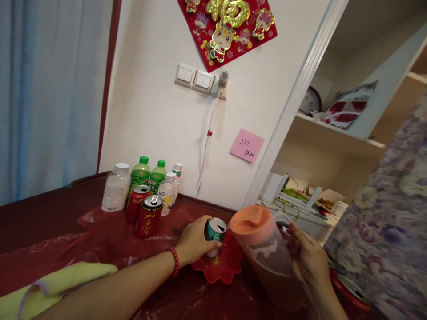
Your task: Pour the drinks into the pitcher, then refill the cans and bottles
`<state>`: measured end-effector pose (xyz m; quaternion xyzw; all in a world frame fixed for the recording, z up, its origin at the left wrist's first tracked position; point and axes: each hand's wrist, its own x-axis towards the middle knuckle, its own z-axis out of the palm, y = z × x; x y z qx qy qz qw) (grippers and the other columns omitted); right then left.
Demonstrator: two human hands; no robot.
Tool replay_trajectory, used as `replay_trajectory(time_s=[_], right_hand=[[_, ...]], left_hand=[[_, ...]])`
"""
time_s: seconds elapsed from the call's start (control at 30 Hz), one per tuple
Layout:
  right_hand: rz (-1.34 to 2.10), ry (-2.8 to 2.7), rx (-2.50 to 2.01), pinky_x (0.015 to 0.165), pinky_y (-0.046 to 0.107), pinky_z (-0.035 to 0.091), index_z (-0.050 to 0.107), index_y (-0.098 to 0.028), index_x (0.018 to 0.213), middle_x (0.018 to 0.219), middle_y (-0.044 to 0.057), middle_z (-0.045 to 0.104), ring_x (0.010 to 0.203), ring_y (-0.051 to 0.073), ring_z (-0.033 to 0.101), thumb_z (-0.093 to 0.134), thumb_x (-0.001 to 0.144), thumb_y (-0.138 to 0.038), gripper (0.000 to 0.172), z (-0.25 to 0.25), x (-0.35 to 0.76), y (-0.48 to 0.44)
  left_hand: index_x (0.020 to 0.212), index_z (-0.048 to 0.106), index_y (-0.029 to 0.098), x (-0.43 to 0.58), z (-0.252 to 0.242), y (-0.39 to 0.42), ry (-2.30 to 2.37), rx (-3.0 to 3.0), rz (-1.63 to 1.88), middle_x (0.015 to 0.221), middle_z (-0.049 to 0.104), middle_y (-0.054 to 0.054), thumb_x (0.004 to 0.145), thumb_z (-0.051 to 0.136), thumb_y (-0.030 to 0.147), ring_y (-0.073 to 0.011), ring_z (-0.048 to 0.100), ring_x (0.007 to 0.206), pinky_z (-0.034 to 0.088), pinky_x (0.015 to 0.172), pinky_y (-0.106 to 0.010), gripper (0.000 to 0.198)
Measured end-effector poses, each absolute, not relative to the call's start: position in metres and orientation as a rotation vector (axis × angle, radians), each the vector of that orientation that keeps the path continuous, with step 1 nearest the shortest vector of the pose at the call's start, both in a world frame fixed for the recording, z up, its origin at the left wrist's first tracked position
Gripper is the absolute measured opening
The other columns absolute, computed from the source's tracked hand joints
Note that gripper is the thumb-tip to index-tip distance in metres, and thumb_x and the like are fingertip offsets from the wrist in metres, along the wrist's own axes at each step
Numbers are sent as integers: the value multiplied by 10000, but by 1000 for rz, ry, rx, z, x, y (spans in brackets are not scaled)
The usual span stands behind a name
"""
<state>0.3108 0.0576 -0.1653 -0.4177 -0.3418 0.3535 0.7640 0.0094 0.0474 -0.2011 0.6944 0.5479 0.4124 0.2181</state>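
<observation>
My left hand (195, 240), with a red bead bracelet at the wrist, is wrapped round a green-and-white drink can (215, 233) whose top is open. The can is over a red scalloped dish (225, 271); whether it rests in it I cannot tell. Just to the right, my right hand (308, 253) grips the handle of a clear plastic pitcher (270, 262). An orange lid (253, 220) covers the pitcher, which leans a little and has brownish liquid inside. The lower part of the pitcher is dim.
Two red cans (149, 220) stand left, before green-capped bottles (140, 171) and white-capped bottles (115, 189). A yellow towel (66, 282) lies front left on the red plastic-covered table (110, 240). Another red can (350, 289) is at lower right by a floral cloth (383, 222).
</observation>
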Motion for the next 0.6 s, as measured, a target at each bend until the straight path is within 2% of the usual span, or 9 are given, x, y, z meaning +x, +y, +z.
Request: replay_trajectory(time_s=[0.17,0.43,0.6], right_hand=[[728,-792,-903,461,195,496,715,-148,774,719,17,659,539,113,572,1013,465,-538,580,-166,311,58],[753,-761,-913,479,158,484,736,-137,737,695,12,639,550,83,540,1039,320,-578,678,-155,303,50],[746,-780,-942,455,152,457,725,-137,720,603,-18,561,528,81,505,1041,364,-576,648,-152,301,45]], left_hand=[[1206,628,233,9,-203,48,1528,1942,1129,1224,747,-69,685,863,345,-305,684,1125,505,940,-385,583],[1201,651,242,10,-205,48,1528,1955,1131,1188,754,-51,654,880,361,-303,693,1089,516,921,-381,605],[1208,652,246,10,-204,46,1540,1974,1102,1184,759,-51,653,879,380,-310,700,1090,524,909,-381,615]])
